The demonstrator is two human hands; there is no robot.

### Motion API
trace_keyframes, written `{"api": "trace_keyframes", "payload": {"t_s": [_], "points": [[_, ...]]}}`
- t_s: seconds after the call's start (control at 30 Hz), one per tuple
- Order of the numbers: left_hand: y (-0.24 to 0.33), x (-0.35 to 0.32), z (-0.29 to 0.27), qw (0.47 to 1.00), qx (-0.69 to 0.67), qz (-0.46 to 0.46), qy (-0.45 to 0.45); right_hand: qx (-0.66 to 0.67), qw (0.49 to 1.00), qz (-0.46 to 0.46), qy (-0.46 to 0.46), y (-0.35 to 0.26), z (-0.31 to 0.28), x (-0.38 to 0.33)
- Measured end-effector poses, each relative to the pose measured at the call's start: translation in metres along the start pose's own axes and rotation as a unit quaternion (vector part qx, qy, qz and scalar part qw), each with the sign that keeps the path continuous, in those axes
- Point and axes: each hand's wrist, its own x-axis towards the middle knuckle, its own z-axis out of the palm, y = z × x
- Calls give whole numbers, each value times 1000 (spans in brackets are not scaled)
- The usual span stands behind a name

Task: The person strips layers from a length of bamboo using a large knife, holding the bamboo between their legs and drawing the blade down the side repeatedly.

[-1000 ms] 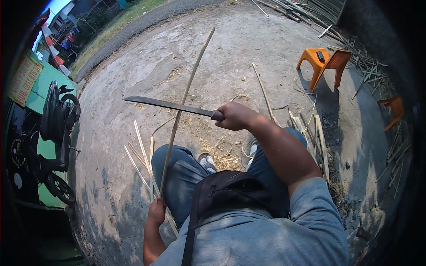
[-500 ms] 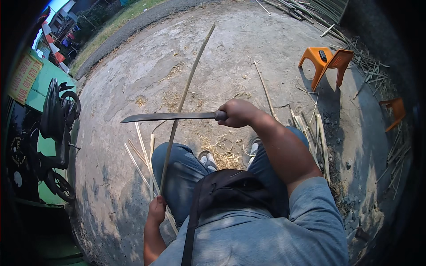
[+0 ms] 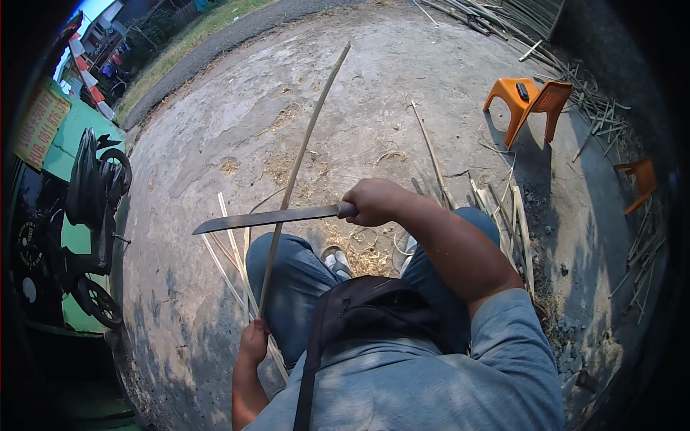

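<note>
My right hand (image 3: 375, 201) is wrapped round the handle of a machete (image 3: 277, 218), whose long dark blade points left. The blade crosses a long bamboo strip (image 3: 305, 136) just beyond my left knee; whether its edge bites into the strip I cannot tell. Low at the left, my left hand (image 3: 254, 339) grips the near end of that strip. From there the strip slants away over my left thigh, its far end well out ahead of me. Pale split strips (image 3: 231, 248) lie beside my left leg, partly hidden behind the blade and my knee.
Curled shavings (image 3: 368, 260) cover the concrete between my feet. More split bamboo (image 3: 519, 230) lies by my right knee, with a thin strip (image 3: 430, 154) ahead. An orange plastic chair (image 3: 519, 100) holds a small black object. A motorbike (image 3: 93, 208) stands left; bamboo piles (image 3: 496, 29) lie far right.
The machete has slid down the bamboo strip toward me, and its blade now tilts with the tip lower. My left hand and the strip stay nearly in place.
</note>
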Motion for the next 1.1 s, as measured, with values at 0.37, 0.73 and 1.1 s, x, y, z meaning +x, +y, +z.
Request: {"api": "trace_keyframes", "payload": {"t_s": [0.37, 0.73, 1.1], "points": [[-1, 1, 4, 999, 5, 45, 5, -30, 998, -54, 25, 7, -1, -1], [1, 0, 6, 1000, 6, 29, 6, 69, 996, 16, 54, 29, -3, 2], [-6, 2, 8, 999, -10, 32, 6, 82, 996, 8, 36, 23, -6, 4]]}}
